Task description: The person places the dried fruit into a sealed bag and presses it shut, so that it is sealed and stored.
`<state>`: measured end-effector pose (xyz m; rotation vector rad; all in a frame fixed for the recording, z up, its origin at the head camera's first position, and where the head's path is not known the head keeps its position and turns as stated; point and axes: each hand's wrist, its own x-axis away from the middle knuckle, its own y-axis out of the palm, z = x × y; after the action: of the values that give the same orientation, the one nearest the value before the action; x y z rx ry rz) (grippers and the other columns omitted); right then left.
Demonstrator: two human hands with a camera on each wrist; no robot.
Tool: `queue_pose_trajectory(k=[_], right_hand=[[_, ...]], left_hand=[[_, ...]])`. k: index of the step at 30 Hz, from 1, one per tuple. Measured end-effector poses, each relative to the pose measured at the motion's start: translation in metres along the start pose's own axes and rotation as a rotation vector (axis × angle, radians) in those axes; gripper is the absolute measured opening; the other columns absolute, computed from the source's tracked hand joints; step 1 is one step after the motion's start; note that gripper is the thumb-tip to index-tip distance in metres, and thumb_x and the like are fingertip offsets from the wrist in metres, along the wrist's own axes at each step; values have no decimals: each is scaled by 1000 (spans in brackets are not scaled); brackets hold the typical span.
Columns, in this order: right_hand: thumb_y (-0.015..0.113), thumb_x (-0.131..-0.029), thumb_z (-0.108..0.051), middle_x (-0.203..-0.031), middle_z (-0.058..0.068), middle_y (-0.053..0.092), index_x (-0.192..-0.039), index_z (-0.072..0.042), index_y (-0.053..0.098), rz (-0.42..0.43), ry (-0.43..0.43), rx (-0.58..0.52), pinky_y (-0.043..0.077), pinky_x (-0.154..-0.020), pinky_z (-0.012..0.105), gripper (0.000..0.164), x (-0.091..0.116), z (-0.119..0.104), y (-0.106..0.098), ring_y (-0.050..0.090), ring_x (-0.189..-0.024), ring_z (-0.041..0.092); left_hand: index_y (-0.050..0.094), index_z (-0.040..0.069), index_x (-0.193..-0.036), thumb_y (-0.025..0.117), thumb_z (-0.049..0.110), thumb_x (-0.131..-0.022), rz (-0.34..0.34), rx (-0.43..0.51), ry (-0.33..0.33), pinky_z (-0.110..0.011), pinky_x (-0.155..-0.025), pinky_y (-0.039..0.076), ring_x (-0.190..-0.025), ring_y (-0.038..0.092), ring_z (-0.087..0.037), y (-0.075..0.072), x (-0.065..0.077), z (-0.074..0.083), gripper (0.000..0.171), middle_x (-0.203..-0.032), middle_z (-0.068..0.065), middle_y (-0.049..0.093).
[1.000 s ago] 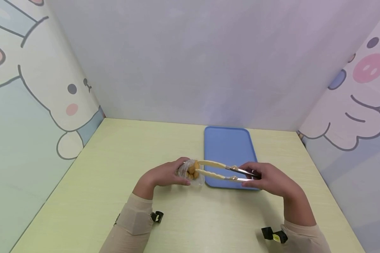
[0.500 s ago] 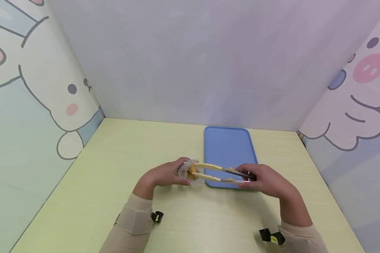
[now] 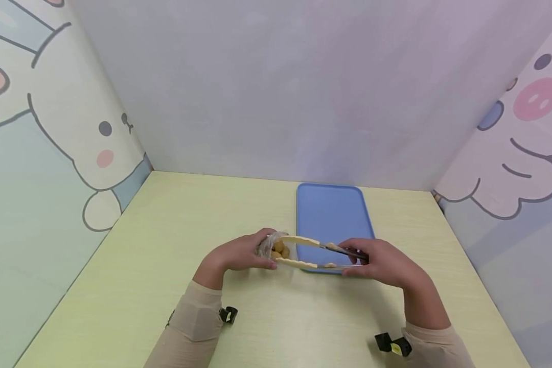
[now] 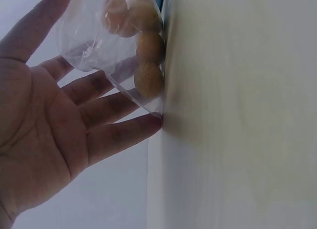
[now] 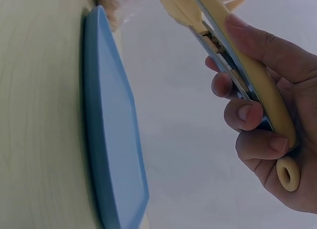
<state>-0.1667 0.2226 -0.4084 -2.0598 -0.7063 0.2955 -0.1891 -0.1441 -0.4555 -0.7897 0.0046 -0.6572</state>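
In the head view my left hand (image 3: 246, 253) holds a clear plastic bag (image 3: 267, 244) on its side, thumb and fingers about it. Several round brown balls (image 3: 279, 250) lie inside; the left wrist view shows the balls (image 4: 149, 80) through the film. My right hand (image 3: 384, 261) grips a pair of tongs (image 3: 319, 245) with cream tips and metal arms. The tips stand apart at the bag's mouth, one above and one below the balls as the head view shows them. In the right wrist view the tongs (image 5: 262, 85) have a cream handle and an end ring.
A blue rectangular tray (image 3: 333, 214) lies flat behind the tongs, to the right of the bag. The pale yellow table (image 3: 202, 204) runs back to a plain wall (image 3: 276, 102). Cartoon-printed walls (image 3: 64, 153) stand at both sides.
My right hand has moved left with the tongs, so their tips reach further over the bag's mouth and stand wider apart. The left hand and bag stay in place.
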Motion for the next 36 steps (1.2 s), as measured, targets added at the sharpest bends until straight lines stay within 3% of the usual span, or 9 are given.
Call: queue_pose_trajectory(k=[7,14,21,29,36], right_hand=[[81,-74,-50,-78,-7,55,-115,-33,57,61,11,-56,43,-57,25,50,3,1,-6,49,-65,8],[80,-77,-50,-79,-3,53,-113,-32,52,144,29,-111,42,-53,26,49,1,3,-9,47,-62,10],[78,-81,-48,-95,-3,54,-130,-19,50,266,83,-108,42,-58,28,64,0,6,-11,49,-70,14],[74,-82,-54,-98,-2,53,-137,-15,45,387,213,-75,41,-56,27,74,-2,10,-14,49,-71,15],[69,-82,-61,-92,8,50,-131,-10,43,444,360,-2,37,-52,31,75,4,16,-26,45,-64,19]], left_hand=[[35,35,-145,75,55,-80,0,-8,3,-39,-90,45,-103,54,-13,-2,0,0,79,-113,9,57],[36,38,-143,75,54,-81,6,-11,1,-40,-91,44,-102,54,-14,-2,-1,-2,75,-114,8,57],[35,37,-144,76,55,-79,1,6,-3,-43,-96,43,-110,53,-13,-3,0,-2,78,-122,6,57],[34,38,-144,76,56,-79,1,-3,-1,-41,-96,43,-109,53,-13,-3,-1,-4,79,-119,8,57],[35,37,-144,75,56,-79,3,-1,10,-41,-95,43,-108,54,-13,-2,0,-4,78,-117,8,57]])
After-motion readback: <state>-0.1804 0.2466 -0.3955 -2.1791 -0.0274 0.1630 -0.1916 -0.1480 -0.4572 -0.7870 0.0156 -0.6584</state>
